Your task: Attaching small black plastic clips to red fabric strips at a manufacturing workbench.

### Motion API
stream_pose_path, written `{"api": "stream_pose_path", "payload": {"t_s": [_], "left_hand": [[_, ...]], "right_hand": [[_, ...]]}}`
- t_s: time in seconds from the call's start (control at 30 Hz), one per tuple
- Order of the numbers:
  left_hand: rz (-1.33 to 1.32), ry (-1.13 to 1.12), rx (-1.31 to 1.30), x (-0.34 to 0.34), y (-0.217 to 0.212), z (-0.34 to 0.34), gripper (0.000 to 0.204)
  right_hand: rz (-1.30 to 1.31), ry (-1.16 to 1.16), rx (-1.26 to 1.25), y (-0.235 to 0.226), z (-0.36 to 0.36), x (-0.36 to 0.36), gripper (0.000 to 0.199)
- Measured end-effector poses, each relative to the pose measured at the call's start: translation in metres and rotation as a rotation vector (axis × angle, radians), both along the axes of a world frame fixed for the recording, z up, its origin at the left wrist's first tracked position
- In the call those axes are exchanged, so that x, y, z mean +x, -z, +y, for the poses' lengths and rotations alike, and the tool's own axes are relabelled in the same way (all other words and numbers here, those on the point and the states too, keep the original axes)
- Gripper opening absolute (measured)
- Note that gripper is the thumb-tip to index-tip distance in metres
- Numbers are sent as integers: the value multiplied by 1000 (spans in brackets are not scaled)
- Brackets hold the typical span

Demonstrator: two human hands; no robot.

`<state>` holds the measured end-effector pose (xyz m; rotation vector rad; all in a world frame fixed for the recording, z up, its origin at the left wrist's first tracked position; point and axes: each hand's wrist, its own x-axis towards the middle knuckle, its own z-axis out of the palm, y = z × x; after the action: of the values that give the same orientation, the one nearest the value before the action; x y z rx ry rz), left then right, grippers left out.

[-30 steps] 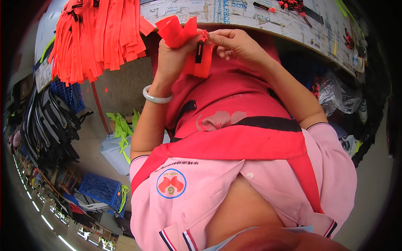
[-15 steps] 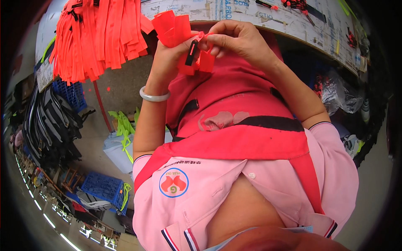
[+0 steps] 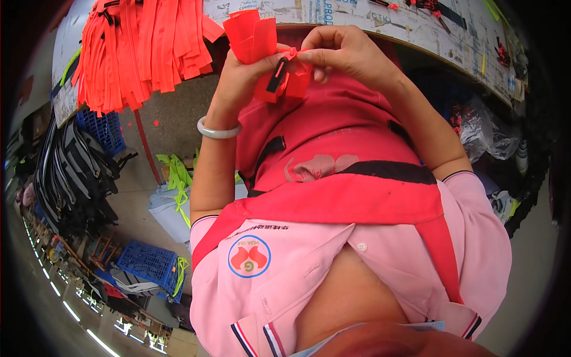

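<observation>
Gripping a folded orange-red strap [image 3: 257, 37] near the upper centre of the frame, the left hand [image 3: 241, 80] was closed around the strap's lower part, so that the free folded end stood up above the fist and was kept clear of the work. A small black buckle [image 3: 277, 75] was seen against the strap just right of that hand, at the spot where both hands met. The right hand [image 3: 342, 55] was brought in from the right, its fingertips [image 3: 303, 56] pinched on the strap's edge beside the buckle; the hands were thus held together, both clamped on the same piece, probably so that the webbing could be steadied on one side while it was fed or adjusted on the other. Whether the strap was already threaded through the buckle could not be told.

The work was held close above the red apron [image 3: 333, 178], away from the table edge [image 3: 416, 30] running across the upper right. A pale bangle [image 3: 217, 130] was worn on the left wrist. A large bundle of matching orange straps [image 3: 143, 47] was hung at the upper left, within easy reach. Black straps [image 3: 71, 178] were stacked at the left edge, and blue crates [image 3: 146, 265] were set on the floor at the lower left.
</observation>
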<state>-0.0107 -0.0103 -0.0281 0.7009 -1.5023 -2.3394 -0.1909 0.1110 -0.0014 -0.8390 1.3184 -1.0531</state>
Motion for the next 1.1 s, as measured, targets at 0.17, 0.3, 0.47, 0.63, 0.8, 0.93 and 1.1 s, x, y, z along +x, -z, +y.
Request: {"api": "stream_pose_path", "payload": {"t_s": [0.17,0.3,0.47,0.63,0.8,0.93,1.1], "left_hand": [[-2,-13,45,0,-2,-1,18],[-16,2,107,-3,-3,1,17],[10,-32,184,-1,3,3,17],[-20,-16,104,-1,5,2,19],[-41,5,110,0,0,1,20],[2,37,186,3,6,-1,21],[-17,21,116,2,7,-2,20]], "right_hand": [[-48,24,-73,3,-3,1,22],[-37,-21,-60,3,-6,-4,22],[-26,-28,-49,4,-6,-2,21],[-42,-30,-8,4,-6,-1,21],[-152,-129,38,9,-9,-9,22],[-122,-150,37,10,-11,-9,22],[-126,-87,-15,14,-10,-5,21]]}}
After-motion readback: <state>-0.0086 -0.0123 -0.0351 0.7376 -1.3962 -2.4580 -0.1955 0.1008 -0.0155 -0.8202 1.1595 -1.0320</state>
